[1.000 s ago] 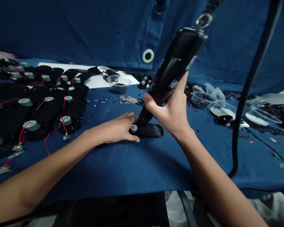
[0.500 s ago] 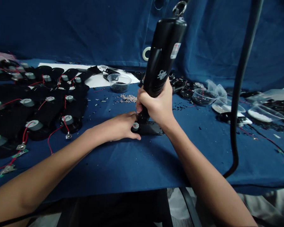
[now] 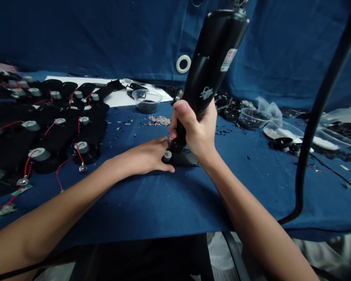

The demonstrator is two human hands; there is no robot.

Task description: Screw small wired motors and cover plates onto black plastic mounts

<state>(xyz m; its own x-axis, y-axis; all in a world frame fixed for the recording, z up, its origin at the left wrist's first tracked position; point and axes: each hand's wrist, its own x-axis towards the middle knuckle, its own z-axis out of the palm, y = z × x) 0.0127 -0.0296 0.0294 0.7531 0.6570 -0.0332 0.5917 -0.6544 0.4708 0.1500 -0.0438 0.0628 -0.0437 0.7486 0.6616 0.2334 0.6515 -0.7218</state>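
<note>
My right hand [image 3: 199,132] is wrapped round a black electric screwdriver [image 3: 212,58], which hangs from a ring at its top and leans to the right. Its lower end reaches down to a long black plastic housing [image 3: 188,159] lying on the blue cloth; the bit itself is hidden. My left hand [image 3: 152,156] steadies the housing's left end, thumb on the near side and fingers on the far side. Between thumb and fingers shows a small round grey motor [image 3: 167,155] seated in the housing.
At left lie several black housings [image 3: 90,134] with grey motors and red wires. Behind my hands are a pile of small screws [image 3: 158,120] and a clear tub [image 3: 147,101] of dark bits. More tubs [image 3: 324,139] stand at right, near a thick black cable [image 3: 316,117].
The screwdriver's top has tilted further right, and my right thumb has lifted up along its body. The thick cable has swung right. My left hand stays on the housing.
</note>
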